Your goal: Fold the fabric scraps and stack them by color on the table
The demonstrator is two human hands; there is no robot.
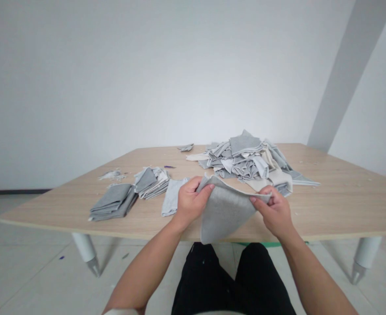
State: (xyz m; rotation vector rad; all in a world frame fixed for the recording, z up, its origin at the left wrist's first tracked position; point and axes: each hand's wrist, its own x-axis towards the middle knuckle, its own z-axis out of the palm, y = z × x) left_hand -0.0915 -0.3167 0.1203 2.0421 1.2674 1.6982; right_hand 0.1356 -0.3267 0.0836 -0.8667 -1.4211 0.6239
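Observation:
A grey piece of fabric hangs between my two hands above the table's front edge. My left hand pinches its upper left corner, thumb on top. At the upper right corner, my right hand is closed on the same piece, so its top edge sags slightly between them. Just beyond my left hand lies a light grey folded cloth, partly hidden by that hand. Behind the held fabric rises a loose heap of grey and beige cloth pieces.
On the wooden table, a dark grey folded stack and a mixed folded stack sit at left. White thread scraps lie behind them. A small purple item and a grey scrap are farther back.

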